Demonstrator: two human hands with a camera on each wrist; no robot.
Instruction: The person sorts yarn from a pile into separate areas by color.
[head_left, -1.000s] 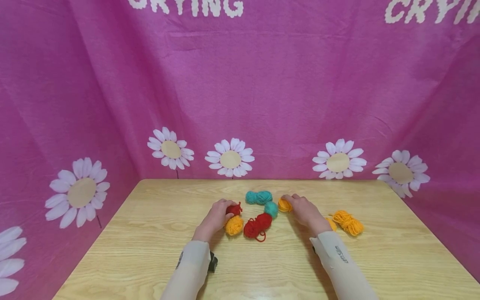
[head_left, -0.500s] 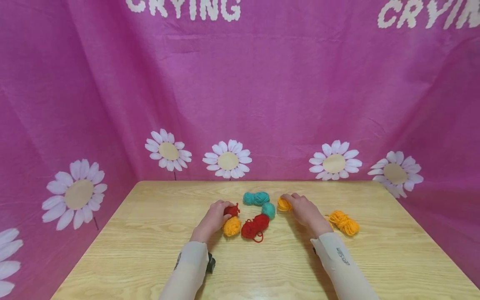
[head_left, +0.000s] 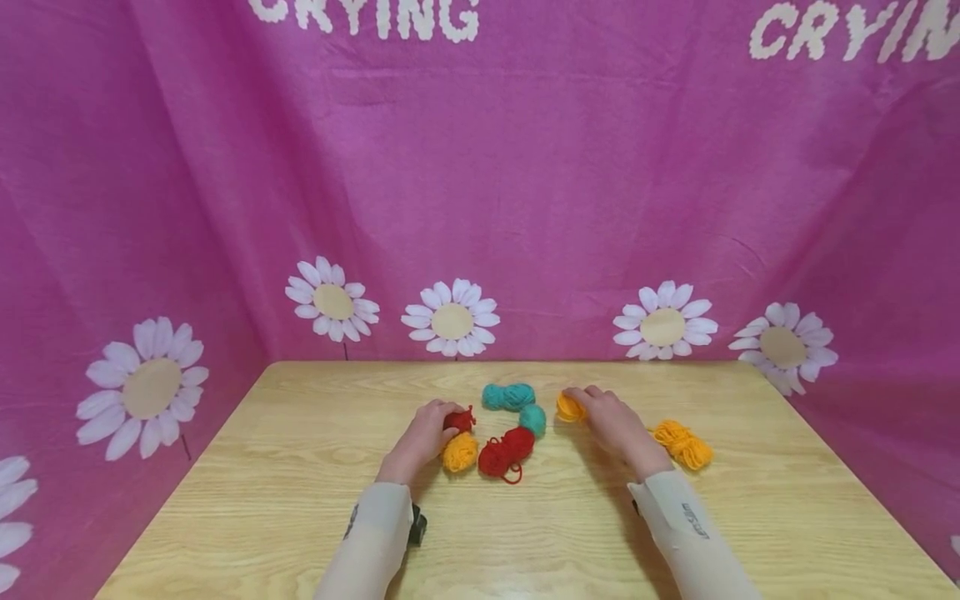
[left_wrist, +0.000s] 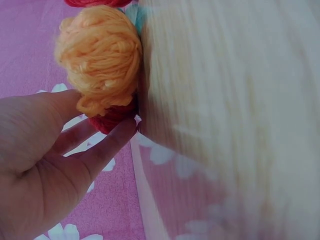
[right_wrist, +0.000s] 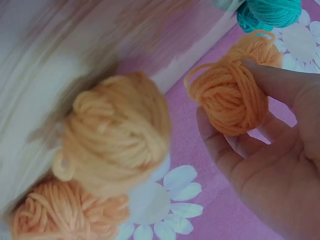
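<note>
My left hand (head_left: 426,435) grips a small red yarn bundle (head_left: 461,419), its thumb and fingers around it. Right against that bundle sits a fuzzy yellow yarn ball (left_wrist: 102,57), which hides most of the red yarn in the left wrist view. On the other side, my right hand (head_left: 611,419) pinches an orange-yellow yarn bundle (right_wrist: 232,95) between thumb and fingers, close over the table. Between the hands, a red yarn bundle (head_left: 507,452) with a loose loop, a teal ball (head_left: 532,420) and a teal bundle (head_left: 508,397) form a curved line.
A yellow yarn skein (head_left: 684,445) lies right of my right forearm. Another yellow ball (right_wrist: 117,132) shows near the right wrist camera, hidden by the forearm in the head view. The wooden table (head_left: 525,533) meets a pink flowered cloth (head_left: 540,208) behind.
My right hand, with its yellow yarn, has shifted slightly right, away from the teal ball. The yellow ball by the right forearm has become hidden. My left hand keeps its hold.
</note>
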